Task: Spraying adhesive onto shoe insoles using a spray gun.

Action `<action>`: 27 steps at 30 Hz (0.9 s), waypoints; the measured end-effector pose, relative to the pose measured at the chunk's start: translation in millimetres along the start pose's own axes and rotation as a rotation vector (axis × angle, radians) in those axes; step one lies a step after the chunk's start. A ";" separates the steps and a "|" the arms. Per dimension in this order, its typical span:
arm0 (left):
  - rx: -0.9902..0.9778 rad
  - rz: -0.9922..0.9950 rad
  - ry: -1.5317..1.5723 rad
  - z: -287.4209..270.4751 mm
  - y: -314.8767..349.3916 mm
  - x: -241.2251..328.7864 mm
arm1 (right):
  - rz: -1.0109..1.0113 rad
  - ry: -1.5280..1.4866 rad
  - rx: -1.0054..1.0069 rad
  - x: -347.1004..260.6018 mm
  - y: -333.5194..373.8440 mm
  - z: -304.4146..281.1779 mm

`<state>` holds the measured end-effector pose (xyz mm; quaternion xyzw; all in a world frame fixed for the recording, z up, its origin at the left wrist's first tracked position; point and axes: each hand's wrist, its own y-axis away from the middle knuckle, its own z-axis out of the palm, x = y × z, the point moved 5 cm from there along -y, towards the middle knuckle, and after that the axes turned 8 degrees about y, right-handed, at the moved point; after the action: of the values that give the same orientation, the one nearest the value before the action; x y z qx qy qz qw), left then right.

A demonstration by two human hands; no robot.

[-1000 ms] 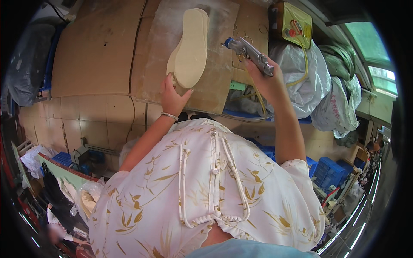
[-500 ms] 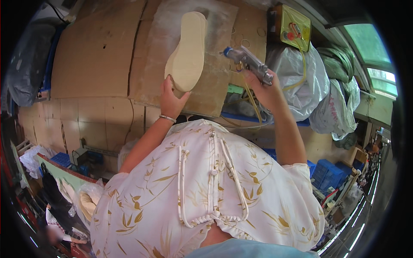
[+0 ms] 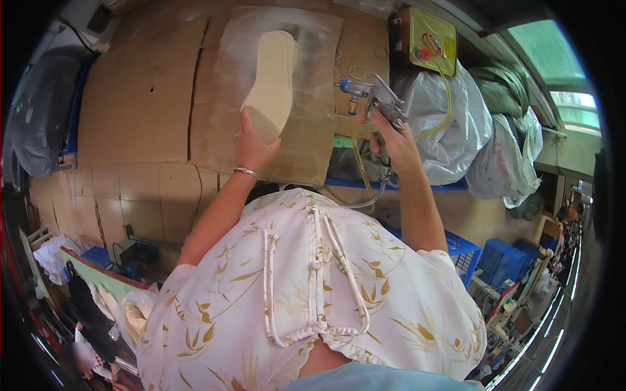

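Cream shoe insoles (image 3: 271,85), seemingly a thin stack, lie lengthwise on a whitish-stained cardboard sheet (image 3: 313,111). My left hand (image 3: 256,148) grips their broad near end, fingers at the left edge and thumb toward the right. A darker patch covers that end beside my fingers. To the right, my right hand (image 3: 399,146) is wrapped around the handle of a metal spray gun (image 3: 385,104). Its blue-ringed nozzle points left, toward the insoles but apart from them. A clear hose (image 3: 372,201) runs from below the gun's handle.
A yellow-topped can (image 3: 433,45) with a yellowish tube stands at the far right. Plastic-wrapped bundles (image 3: 450,124) sit beside the worktable. More cardboard (image 3: 140,98) spreads to the left. Blue crates (image 3: 499,260) are lower right; another person (image 3: 91,355) is at the lower left.
The spray gun has tilted, its handle and hose now showing more plainly. My left hand has closed further over the insoles' near end. The whole view has shifted slightly.
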<state>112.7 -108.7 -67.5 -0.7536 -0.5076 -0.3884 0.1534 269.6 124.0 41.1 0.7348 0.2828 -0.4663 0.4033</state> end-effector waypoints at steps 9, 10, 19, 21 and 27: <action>0.018 0.082 -0.050 -5.4 5.6 3.6 | -0.011 -0.172 0.086 -19.7 -24.4 -21.1; 0.020 0.095 0.030 -8.6 6.9 3.3 | 0.032 -0.116 0.114 -14.2 -35.3 -23.5; 0.116 -0.005 0.293 -51.2 -35.8 -85.7 | 0.095 0.117 0.327 19.6 -133.6 4.3; 0.114 0.013 0.322 -55.2 -50.1 -98.8 | 0.124 0.185 0.346 16.3 -142.5 12.9; 0.008 0.032 0.384 -43.2 -97.2 -116.0 | 0.161 0.202 0.392 4.0 -160.6 31.6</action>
<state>-13.0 -168.2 -141.2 -0.6730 -0.4585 -0.5205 0.2569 129.6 179.8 -22.9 0.8621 0.1661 -0.4028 0.2585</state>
